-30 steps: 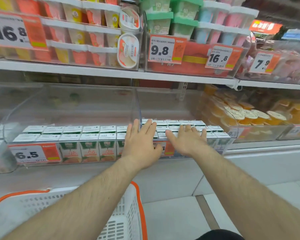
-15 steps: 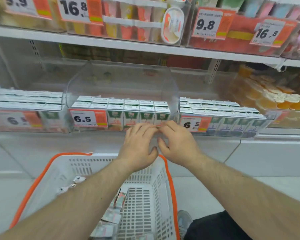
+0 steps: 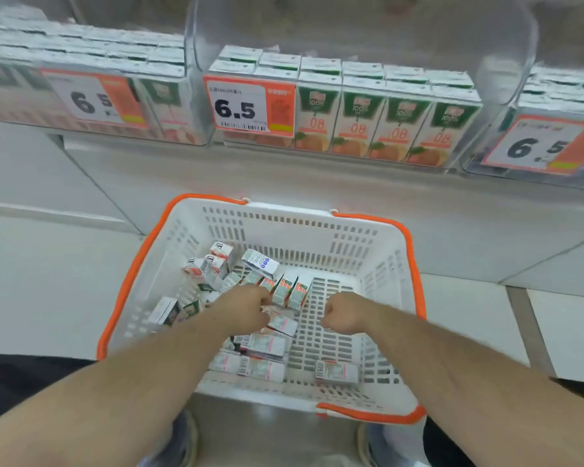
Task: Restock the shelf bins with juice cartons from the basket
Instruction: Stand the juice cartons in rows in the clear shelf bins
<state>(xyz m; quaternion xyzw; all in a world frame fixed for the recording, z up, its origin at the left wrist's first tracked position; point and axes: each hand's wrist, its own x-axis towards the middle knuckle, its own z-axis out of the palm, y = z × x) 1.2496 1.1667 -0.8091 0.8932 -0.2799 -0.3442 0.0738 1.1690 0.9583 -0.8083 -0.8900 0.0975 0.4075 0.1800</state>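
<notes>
Down inside the white basket [image 3: 368, 244], both hands reach among loose juice cartons [image 3: 267, 345]; left hand [image 3: 246, 306] touches them, grip unclear, while right hand [image 3: 343, 315] is fisted, empty.

Retail shop aisle — grocery or convenience store. Clear plastic shelf bins [image 3: 361, 35] at 12 o'clock, packed with identical juice cartons [image 3: 353, 124] in tidy rows, fronts facing out. Each bin front carries a white-and-orange price tag [image 3: 248, 107] reading 6.5 with a barcode — same tag at 10 and 2 o'clock. White shopping basket [image 3: 304, 227] with an orange rim sits on the pale tiled floor [image 3: 41, 281] at 6 o'clock, loose cartons inside.
</notes>
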